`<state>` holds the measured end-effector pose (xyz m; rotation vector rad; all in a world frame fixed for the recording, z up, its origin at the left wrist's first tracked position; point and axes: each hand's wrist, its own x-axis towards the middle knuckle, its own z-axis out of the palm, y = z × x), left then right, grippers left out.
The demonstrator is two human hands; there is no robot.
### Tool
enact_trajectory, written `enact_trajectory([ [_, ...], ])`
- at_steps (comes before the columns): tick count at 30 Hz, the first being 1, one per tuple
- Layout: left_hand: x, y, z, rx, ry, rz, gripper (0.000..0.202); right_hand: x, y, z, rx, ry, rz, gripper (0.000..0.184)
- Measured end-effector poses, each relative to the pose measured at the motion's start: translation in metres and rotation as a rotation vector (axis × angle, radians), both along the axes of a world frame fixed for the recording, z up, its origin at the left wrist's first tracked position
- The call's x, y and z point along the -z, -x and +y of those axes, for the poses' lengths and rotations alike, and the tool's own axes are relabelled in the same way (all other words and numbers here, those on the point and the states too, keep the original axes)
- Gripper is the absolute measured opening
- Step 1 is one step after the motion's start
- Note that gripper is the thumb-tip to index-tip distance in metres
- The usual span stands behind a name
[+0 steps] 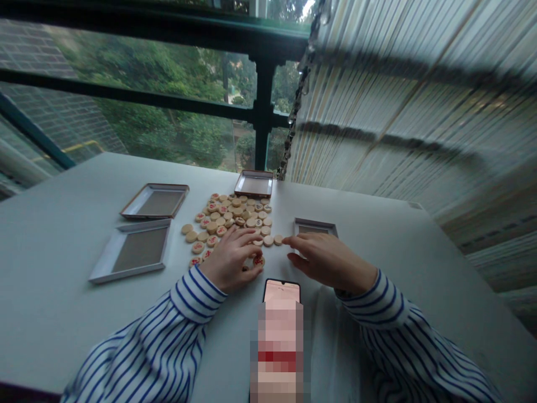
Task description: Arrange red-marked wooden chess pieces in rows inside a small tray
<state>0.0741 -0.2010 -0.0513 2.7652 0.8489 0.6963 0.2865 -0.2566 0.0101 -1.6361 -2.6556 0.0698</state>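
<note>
Many round wooden xiangqi pieces (237,211) lie in a loose spread on the white table, several showing red characters. My left hand (233,254) is over the near edge of the spread, its thumb and forefinger closed around a piece with a red character (259,261). Part of that piece is hidden by the fingers. To the right, my right hand (321,254) is palm down with thumb and forefinger apart. Its forefinger tip reaches a plain piece (278,240) at the end of a short row. Its other fingers are mostly hidden.
A phone (282,291) lies between my forearms, its lower part pixelated. Two shallow box parts (168,263) (126,213) rest at left, a tray (254,172) stands behind the pieces, and another tray (315,222) sits partly behind my right hand. Windows and a string curtain (403,112) border the table.
</note>
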Motion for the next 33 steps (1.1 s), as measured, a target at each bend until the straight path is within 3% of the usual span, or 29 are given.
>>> enact_trajectory([
  [15,-0.003,-0.003,-0.001,-0.024,-0.107,-0.144,0.018,0.001,0.001,0.001,0.005,0.002,0.011,0.03],
  [33,-0.009,-0.011,-0.008,-0.056,-0.096,-0.209,0.013,0.001,0.005,0.001,0.021,-0.054,0.147,0.022],
])
